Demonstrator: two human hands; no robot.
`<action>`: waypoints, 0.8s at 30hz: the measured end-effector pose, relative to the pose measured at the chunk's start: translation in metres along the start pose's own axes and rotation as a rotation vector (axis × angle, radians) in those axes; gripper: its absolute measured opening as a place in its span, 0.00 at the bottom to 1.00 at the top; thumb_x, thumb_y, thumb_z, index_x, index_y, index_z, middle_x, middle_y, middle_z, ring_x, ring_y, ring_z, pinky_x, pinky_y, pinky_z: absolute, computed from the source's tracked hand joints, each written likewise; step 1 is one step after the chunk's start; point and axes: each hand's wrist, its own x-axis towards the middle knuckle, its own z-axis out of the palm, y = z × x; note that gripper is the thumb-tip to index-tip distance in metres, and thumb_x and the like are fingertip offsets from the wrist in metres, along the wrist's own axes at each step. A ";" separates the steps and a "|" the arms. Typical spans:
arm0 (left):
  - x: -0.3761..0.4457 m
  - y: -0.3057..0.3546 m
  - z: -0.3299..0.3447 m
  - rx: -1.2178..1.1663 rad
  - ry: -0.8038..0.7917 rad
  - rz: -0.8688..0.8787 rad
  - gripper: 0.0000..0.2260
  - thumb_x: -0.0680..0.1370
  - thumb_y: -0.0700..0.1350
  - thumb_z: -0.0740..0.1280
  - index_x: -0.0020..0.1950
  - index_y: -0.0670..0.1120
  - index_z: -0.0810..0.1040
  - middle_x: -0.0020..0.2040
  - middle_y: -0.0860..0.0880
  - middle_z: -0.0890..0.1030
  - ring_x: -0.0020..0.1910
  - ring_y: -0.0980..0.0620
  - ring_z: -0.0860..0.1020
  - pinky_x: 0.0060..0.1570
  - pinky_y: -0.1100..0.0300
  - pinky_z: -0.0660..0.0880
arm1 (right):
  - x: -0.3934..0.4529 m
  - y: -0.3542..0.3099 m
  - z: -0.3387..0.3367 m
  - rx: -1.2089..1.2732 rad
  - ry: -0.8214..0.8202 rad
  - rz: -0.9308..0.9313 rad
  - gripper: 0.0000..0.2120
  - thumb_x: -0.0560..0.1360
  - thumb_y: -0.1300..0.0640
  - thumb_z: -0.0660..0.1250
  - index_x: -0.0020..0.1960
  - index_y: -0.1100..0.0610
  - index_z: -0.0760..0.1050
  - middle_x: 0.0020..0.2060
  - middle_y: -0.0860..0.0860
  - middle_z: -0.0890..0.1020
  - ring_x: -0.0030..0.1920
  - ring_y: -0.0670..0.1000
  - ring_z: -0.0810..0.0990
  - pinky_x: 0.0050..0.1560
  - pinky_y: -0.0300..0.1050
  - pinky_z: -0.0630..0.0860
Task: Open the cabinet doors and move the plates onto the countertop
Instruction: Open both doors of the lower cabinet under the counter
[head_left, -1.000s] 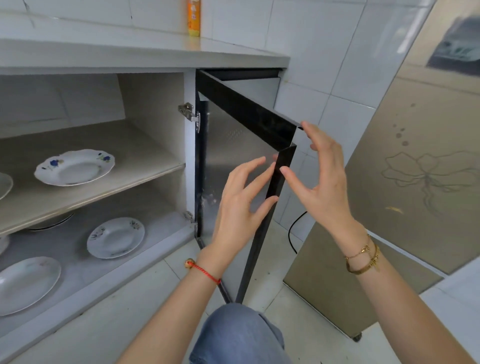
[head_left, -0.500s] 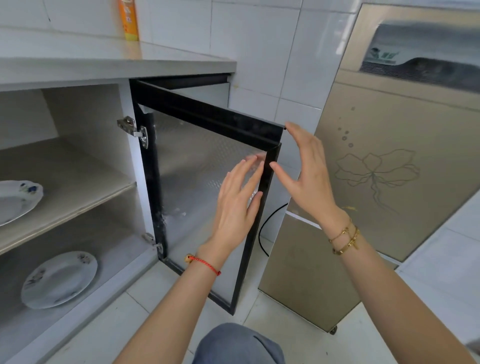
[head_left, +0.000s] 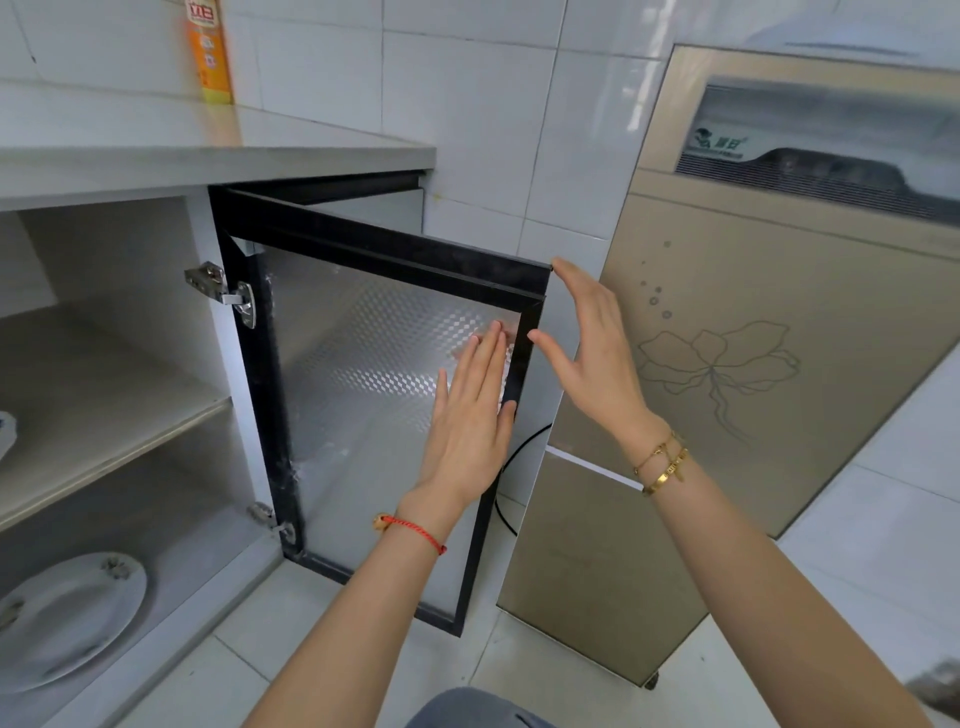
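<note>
— Left hand (head_left: 470, 415)?
— Lay flat, fingers straight and together, against the inner face of the cabinet door (head_left: 363, 395), near its free edge. Gripped nothing.
— Right hand (head_left: 592, 353)?
— Spread wide just beyond the door's outer edge, fingertip at the top corner, thumb near the frame. Held nothing either.
— Door?
— Swung out wide on its hinges.
— Plates?
— One plate (head_left: 67, 618) sat on the cabinet's bottom shelf. Another showed only a sliver at the left edge, on the shelf above. Orange bottle (head_left: 209, 52) stood on the counter (head_left: 218, 150).
</note>
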 end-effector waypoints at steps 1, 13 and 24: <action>0.000 0.000 0.000 -0.005 -0.005 -0.001 0.28 0.84 0.44 0.53 0.80 0.50 0.43 0.80 0.57 0.41 0.79 0.58 0.40 0.78 0.45 0.45 | 0.001 0.001 0.000 -0.001 -0.004 0.005 0.30 0.79 0.48 0.64 0.77 0.53 0.57 0.73 0.48 0.66 0.71 0.42 0.61 0.72 0.34 0.56; -0.004 0.003 -0.011 -0.013 -0.071 -0.019 0.29 0.84 0.42 0.53 0.80 0.52 0.43 0.80 0.60 0.40 0.79 0.58 0.40 0.77 0.44 0.44 | 0.000 -0.009 -0.007 0.014 -0.036 0.021 0.30 0.79 0.49 0.66 0.76 0.52 0.58 0.72 0.49 0.67 0.71 0.45 0.63 0.71 0.37 0.58; -0.029 0.009 -0.051 -0.049 -0.018 -0.030 0.26 0.83 0.41 0.55 0.80 0.49 0.52 0.81 0.53 0.51 0.80 0.54 0.48 0.78 0.48 0.47 | -0.008 -0.038 -0.023 0.035 -0.001 0.010 0.28 0.76 0.48 0.69 0.72 0.52 0.65 0.67 0.48 0.72 0.68 0.47 0.67 0.69 0.39 0.62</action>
